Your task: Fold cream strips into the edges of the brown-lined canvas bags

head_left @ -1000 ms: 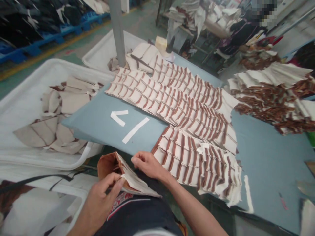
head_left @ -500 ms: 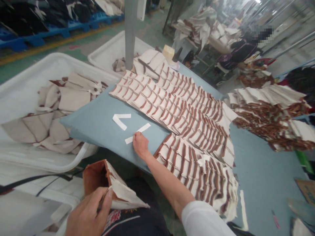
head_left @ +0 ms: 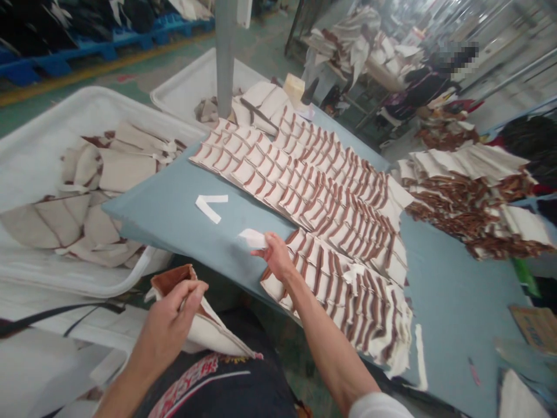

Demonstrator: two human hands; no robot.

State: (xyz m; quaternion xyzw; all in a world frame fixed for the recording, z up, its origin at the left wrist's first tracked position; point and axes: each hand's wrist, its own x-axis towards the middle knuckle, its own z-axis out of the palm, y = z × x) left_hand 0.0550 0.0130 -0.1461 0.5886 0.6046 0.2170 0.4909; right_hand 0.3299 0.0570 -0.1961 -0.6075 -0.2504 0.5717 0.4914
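My left hand (head_left: 176,313) pinches the upper edge of a sewn fabric piece (head_left: 213,334), cream outside and brown inside, held open like a pouch over my lap. Over the blue table (head_left: 169,226), my right hand (head_left: 276,255) grips a white strip (head_left: 252,238), blurred by motion and raised off the surface. Left of it, a folded white strip (head_left: 211,208) lies in a V on the table. Overlapping rows of cream and brown fabric pieces (head_left: 300,186) cover the table's middle, and a nearer batch of fabric pieces (head_left: 343,290) sits right beside my right forearm.
A white plastic bin (head_left: 47,110) with loose fabric pieces stands left of the table. Behind it is another white bin (head_left: 169,98), near a grey post (head_left: 225,58). Stacked fabric (head_left: 470,197) rises on the right. A person (head_left: 422,87) is in the background.
My right hand has lifted the white strip off the table and drawn it right, towards me. My left hand has risen slightly with the fabric piece, its grip now over the upper edge.
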